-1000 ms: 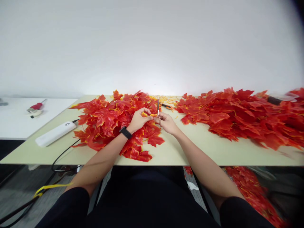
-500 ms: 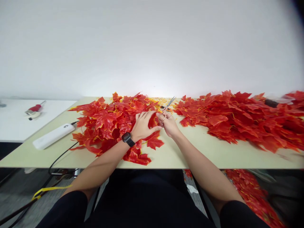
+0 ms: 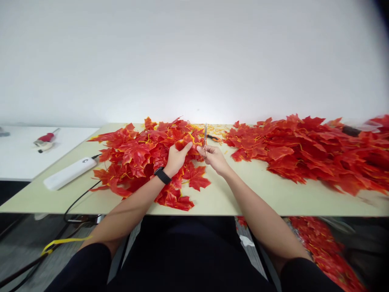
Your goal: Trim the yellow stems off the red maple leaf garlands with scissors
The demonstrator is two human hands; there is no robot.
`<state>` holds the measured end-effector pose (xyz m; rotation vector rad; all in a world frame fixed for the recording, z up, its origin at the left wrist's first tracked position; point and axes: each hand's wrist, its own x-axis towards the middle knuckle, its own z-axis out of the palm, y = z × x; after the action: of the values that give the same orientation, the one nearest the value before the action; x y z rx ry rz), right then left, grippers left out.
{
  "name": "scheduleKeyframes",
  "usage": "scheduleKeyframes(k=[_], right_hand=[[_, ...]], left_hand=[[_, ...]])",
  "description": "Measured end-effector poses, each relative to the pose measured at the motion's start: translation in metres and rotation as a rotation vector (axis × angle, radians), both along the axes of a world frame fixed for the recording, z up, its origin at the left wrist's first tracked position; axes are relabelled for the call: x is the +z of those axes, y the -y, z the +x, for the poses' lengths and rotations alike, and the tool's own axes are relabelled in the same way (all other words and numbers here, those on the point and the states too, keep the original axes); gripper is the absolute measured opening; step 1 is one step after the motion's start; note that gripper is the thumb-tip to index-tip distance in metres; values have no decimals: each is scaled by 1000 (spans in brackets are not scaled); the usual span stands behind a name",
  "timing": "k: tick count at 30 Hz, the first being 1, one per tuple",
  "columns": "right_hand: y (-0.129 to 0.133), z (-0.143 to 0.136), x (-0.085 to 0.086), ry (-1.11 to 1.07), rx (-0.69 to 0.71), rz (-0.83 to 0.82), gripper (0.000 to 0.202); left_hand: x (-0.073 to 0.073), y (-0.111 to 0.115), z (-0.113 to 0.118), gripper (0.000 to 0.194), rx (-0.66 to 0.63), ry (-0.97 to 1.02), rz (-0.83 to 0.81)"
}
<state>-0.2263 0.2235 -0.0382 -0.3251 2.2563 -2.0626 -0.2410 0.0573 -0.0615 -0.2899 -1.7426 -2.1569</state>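
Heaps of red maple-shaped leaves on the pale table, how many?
2: the left red leaf heap, at the left hand, and the right red leaf heap, reaching the picture's right edge, beyond which more may lie.

Your two forearms converge from the near edge of the table toward its middle. Your left hand (image 3: 177,159) is raised over the table, back turned upward, thumb extended toward the right hand; a dark watch (image 3: 162,175) encircles the left wrist. Your right hand (image 3: 215,159), just beside it, is curled, thumb pointing toward the left. Dark short sleeves cover both upper arms; both elbows are bent.
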Motion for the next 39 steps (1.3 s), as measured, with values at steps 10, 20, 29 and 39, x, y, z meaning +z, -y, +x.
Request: scheduleKeyframes(k=[10,20,29,39], right_hand=[[-3,8,0,-66,54,339,70],[-4,3,-6,50,172,282,67],[-15,-4,-2,39,55,255,66],[-35,-16,-5,5,-42,505,65]], left_hand=[[5,5,-4,36,61,68,156],[-3,11,-13,25,82,82,128],[-2,19,-18,30,80,33,-53],[-5,28,-28,21,264,-26,-213]])
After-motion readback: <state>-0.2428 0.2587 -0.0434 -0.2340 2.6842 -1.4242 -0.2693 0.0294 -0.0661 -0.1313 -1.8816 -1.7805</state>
